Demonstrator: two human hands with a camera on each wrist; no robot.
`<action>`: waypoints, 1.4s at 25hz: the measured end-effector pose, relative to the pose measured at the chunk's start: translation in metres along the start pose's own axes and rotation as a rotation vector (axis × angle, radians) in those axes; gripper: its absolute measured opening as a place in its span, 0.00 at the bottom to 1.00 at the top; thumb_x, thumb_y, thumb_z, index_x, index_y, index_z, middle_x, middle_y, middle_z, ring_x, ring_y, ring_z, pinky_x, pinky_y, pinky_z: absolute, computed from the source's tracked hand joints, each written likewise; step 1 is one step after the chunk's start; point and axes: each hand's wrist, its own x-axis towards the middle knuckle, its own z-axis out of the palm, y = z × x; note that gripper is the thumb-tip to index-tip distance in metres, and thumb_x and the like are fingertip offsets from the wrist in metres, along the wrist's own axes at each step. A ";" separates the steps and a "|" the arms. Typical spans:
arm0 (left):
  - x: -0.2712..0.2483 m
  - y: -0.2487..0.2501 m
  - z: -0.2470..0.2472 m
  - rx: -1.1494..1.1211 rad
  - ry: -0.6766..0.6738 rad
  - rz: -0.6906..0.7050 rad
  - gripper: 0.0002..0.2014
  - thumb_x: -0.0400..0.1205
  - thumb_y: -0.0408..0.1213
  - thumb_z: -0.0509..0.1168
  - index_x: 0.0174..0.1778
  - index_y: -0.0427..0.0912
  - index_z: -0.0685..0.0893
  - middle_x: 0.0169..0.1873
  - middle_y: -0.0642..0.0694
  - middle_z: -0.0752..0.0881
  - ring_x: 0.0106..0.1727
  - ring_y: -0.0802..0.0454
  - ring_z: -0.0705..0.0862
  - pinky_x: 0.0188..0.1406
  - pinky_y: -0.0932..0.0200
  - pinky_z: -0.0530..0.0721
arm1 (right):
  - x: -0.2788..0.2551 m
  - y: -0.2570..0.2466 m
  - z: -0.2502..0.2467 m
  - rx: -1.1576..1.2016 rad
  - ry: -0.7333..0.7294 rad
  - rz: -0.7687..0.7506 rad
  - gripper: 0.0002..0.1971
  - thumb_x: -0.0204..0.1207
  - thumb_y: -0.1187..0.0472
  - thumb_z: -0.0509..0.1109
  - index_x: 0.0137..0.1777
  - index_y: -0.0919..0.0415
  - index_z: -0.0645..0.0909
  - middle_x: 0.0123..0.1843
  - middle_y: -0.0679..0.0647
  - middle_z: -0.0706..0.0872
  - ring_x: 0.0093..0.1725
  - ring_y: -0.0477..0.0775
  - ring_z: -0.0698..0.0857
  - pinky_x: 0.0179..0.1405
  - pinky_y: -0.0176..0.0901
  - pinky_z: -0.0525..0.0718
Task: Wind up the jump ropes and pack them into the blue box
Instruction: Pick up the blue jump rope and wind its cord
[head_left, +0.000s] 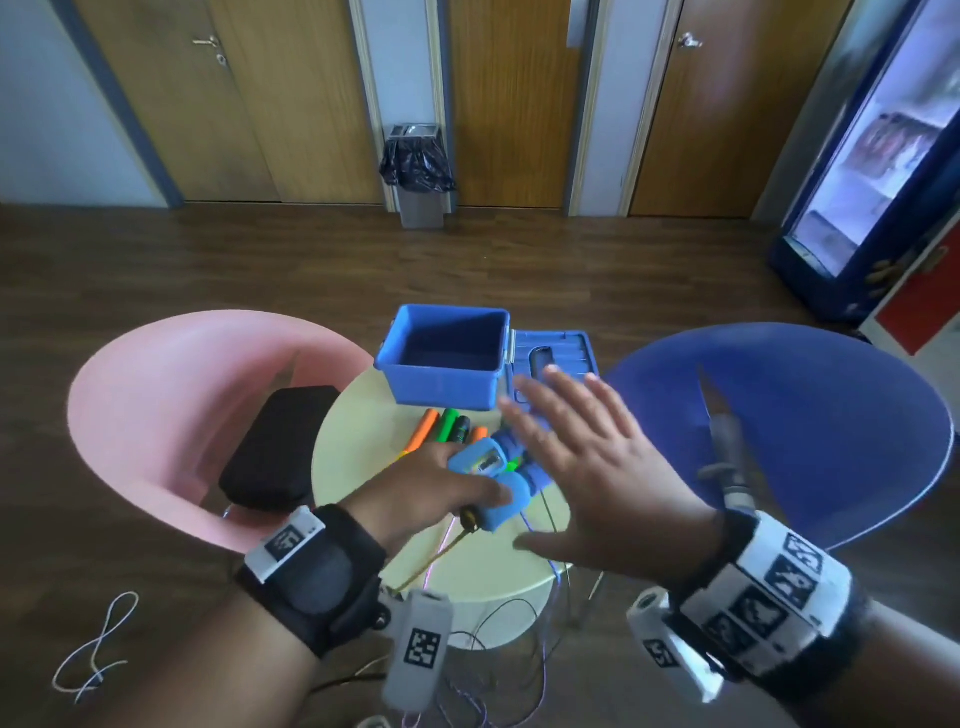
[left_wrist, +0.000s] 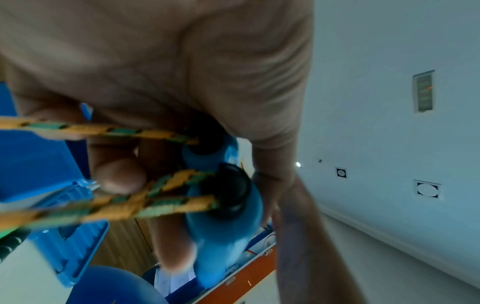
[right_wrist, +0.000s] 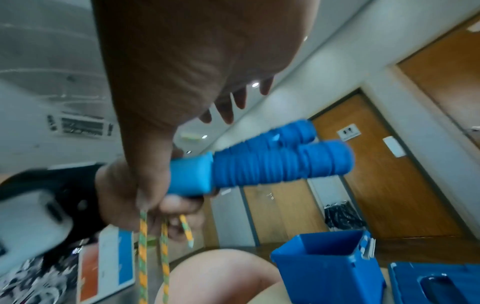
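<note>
Head view: my left hand (head_left: 415, 493) grips two blue jump rope handles (head_left: 493, 467) over the round table (head_left: 483, 571); my right hand (head_left: 587, 467) hovers flat, fingers spread, before one open blue box (head_left: 441, 384). Left wrist view: two orange-green cords (left_wrist: 155, 201) leave the handles. Right wrist view: both ribbed grips point above the box.

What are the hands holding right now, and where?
Left hand grips both blue jump-rope handles together near their rope ends. Right hand is open, holding nothing.
</note>
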 end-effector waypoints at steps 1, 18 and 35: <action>0.000 0.003 0.001 0.028 -0.092 -0.008 0.23 0.63 0.39 0.78 0.53 0.35 0.89 0.42 0.46 0.88 0.44 0.52 0.85 0.46 0.59 0.82 | -0.001 0.001 0.005 -0.074 -0.104 -0.062 0.62 0.53 0.26 0.73 0.86 0.55 0.59 0.83 0.58 0.68 0.85 0.65 0.62 0.80 0.68 0.61; -0.026 -0.085 -0.020 0.189 0.161 -0.114 0.21 0.69 0.65 0.62 0.28 0.49 0.79 0.20 0.53 0.64 0.25 0.52 0.61 0.27 0.56 0.60 | 0.007 0.046 -0.033 2.496 0.560 0.808 0.09 0.69 0.58 0.63 0.45 0.62 0.74 0.46 0.57 0.81 0.35 0.51 0.79 0.44 0.47 0.82; -0.025 -0.070 -0.009 0.343 0.110 0.027 0.14 0.81 0.50 0.60 0.29 0.55 0.75 0.23 0.59 0.73 0.27 0.61 0.69 0.33 0.60 0.67 | 0.011 0.029 -0.008 1.521 -0.163 0.904 0.08 0.67 0.64 0.73 0.40 0.68 0.77 0.28 0.63 0.78 0.27 0.58 0.76 0.23 0.38 0.76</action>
